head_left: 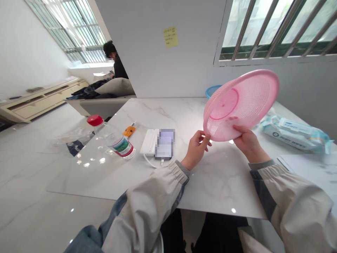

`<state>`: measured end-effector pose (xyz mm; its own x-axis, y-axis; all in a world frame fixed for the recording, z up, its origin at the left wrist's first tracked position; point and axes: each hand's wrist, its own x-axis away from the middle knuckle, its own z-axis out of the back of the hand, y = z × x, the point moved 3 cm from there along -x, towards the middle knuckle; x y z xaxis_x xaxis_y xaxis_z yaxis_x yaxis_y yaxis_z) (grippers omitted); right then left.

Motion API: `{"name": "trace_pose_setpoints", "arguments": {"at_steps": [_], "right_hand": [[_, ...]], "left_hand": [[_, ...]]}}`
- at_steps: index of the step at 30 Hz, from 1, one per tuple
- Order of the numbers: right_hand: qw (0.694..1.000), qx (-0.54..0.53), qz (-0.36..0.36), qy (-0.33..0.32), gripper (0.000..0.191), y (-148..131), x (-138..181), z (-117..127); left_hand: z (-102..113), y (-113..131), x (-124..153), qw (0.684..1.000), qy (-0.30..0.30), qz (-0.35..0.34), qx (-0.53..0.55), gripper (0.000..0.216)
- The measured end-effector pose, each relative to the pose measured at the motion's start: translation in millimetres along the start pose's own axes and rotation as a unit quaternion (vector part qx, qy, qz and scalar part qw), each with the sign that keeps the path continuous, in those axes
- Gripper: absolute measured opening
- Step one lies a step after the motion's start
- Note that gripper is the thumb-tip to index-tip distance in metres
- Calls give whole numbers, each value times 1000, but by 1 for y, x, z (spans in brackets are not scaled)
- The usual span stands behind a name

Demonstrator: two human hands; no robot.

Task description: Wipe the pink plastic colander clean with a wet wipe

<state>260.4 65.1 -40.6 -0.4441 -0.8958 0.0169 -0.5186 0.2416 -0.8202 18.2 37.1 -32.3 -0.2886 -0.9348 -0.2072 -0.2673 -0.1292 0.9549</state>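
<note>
A round pink plastic colander [240, 103] is held up tilted above the table, its mesh inside facing me. My left hand [197, 149] pinches its rim at the lower left. My right hand [249, 142] grips the lower right edge, with the thumb inside the rim and the other fingers hidden behind it. Behind the colander, partly covered by it, a blue plastic basin or basket [212, 91] stands at the far edge of the table.
On the marble-patterned table [147, 112] are a red-capped bottle [116, 140], an orange object [129, 131], a white box [149, 142], a phone [165, 144] on a cable, a wipes pack [295, 133] and paper sheets [313, 168]. A person [119, 65] sits beyond.
</note>
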Motion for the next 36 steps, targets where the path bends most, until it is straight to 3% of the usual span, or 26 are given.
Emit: {"name": "trace_pose_setpoints", "arguments": {"at_steps": [5,14,36], "right_hand": [[1000,9,-5,-23,40,-1,1,0],[999,16,-13,-50,36,-4,13,-11],[992,-9,-72,-102,50,-8,39,-31]], "left_hand": [[-4,-7,0,997,-73,38,-13,62],[-8,-21,1,987,-141,78,-12,49],[-12,-24,0,987,-139,79,2,57]]}}
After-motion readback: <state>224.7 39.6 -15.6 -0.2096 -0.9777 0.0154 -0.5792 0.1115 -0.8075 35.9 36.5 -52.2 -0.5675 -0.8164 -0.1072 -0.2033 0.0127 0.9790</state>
